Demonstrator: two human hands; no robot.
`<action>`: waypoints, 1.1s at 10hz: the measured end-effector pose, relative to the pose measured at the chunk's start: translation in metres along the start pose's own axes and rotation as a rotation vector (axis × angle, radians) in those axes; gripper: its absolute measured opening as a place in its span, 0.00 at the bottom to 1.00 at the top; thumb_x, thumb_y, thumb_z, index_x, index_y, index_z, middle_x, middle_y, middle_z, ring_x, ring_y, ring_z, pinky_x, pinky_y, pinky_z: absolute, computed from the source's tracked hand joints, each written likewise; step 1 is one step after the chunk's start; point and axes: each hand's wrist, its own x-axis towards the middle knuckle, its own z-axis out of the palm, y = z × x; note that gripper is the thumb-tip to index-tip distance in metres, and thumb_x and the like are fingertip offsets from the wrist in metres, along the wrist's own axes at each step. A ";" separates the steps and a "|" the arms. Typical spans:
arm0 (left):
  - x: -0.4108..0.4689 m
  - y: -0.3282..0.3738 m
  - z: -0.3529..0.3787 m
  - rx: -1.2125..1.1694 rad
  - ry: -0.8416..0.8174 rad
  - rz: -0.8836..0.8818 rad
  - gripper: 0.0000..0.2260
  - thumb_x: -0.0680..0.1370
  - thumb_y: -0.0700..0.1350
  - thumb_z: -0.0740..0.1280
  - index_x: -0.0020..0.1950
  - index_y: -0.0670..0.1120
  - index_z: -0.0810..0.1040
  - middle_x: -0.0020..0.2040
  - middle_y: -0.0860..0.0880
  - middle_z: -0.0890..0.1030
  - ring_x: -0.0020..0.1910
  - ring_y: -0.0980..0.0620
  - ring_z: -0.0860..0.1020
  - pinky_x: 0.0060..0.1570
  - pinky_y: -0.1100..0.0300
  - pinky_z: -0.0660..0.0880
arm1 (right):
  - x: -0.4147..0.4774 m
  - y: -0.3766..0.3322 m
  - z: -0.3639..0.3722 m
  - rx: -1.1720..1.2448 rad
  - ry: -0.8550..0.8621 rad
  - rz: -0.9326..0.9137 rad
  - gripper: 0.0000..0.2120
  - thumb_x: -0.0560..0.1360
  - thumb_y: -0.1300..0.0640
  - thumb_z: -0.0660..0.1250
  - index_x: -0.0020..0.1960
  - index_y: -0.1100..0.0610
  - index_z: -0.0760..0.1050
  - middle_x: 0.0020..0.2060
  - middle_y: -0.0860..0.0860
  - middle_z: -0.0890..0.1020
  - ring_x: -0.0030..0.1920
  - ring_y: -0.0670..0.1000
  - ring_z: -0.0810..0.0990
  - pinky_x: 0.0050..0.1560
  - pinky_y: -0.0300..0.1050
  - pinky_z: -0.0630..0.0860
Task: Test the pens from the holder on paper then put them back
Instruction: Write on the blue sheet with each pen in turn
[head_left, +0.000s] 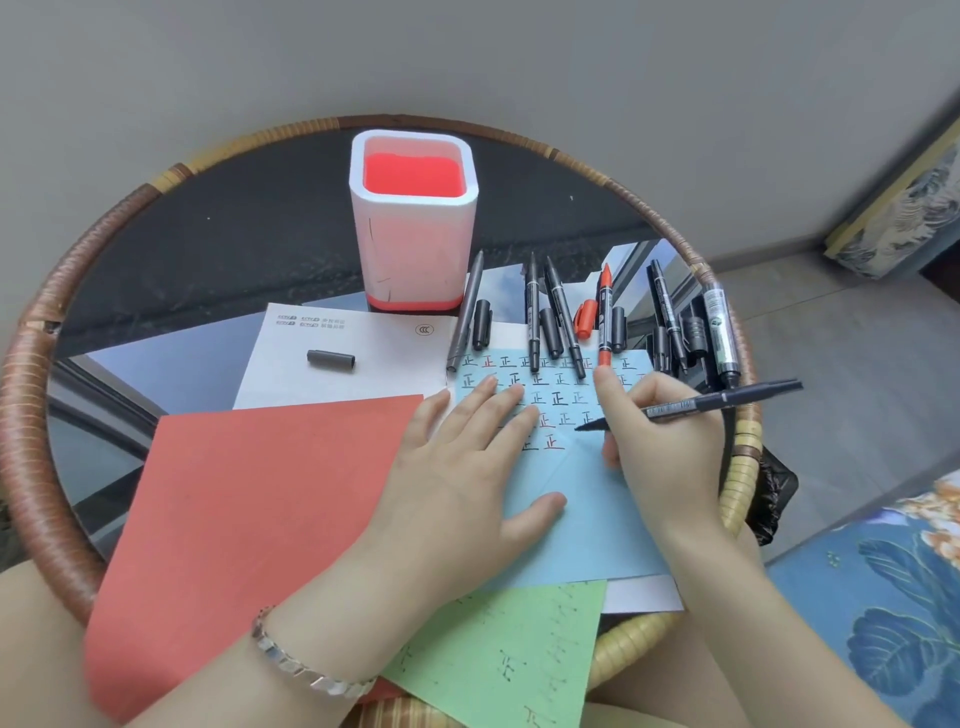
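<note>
A white holder (414, 228) with a red inside and red base stands upright at the back of the round table, with no pens in it. Several uncapped black pens (533, 312) and one red pen (604, 317) lie in a row behind a light blue paper (576, 519) covered with written marks. My left hand (457, 467) presses flat on the blue paper. My right hand (660, 436) grips a black pen (727, 400), its tip touching the blue paper near the lowest marks.
Loose caps lie among the pens, and one black cap (331, 359) rests on a white sheet (363, 384). A red sheet (249, 519) and a green sheet (509, 649) overlap in front. The table's wicker rim (31, 415) circles everything; a floral cushion (883, 597) is at the right.
</note>
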 end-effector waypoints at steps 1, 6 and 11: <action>0.000 0.000 0.000 0.002 0.001 -0.003 0.29 0.70 0.64 0.56 0.63 0.48 0.75 0.65 0.50 0.75 0.67 0.51 0.69 0.64 0.50 0.54 | -0.001 0.004 0.003 -0.036 0.037 -0.024 0.19 0.71 0.61 0.67 0.25 0.65 0.65 0.17 0.56 0.70 0.18 0.46 0.66 0.31 0.40 0.66; 0.001 0.001 -0.001 -0.003 -0.005 -0.005 0.29 0.70 0.63 0.56 0.63 0.47 0.75 0.66 0.49 0.75 0.67 0.50 0.69 0.64 0.50 0.54 | -0.002 0.008 0.005 -0.130 0.053 -0.108 0.17 0.69 0.64 0.66 0.25 0.67 0.67 0.17 0.55 0.71 0.22 0.49 0.67 0.33 0.42 0.68; 0.001 0.001 0.000 -0.005 -0.002 -0.006 0.29 0.70 0.63 0.56 0.63 0.47 0.75 0.65 0.49 0.75 0.67 0.50 0.69 0.64 0.50 0.54 | 0.000 0.006 0.003 -0.134 0.071 -0.073 0.16 0.68 0.63 0.65 0.25 0.67 0.66 0.19 0.62 0.73 0.23 0.51 0.66 0.32 0.42 0.67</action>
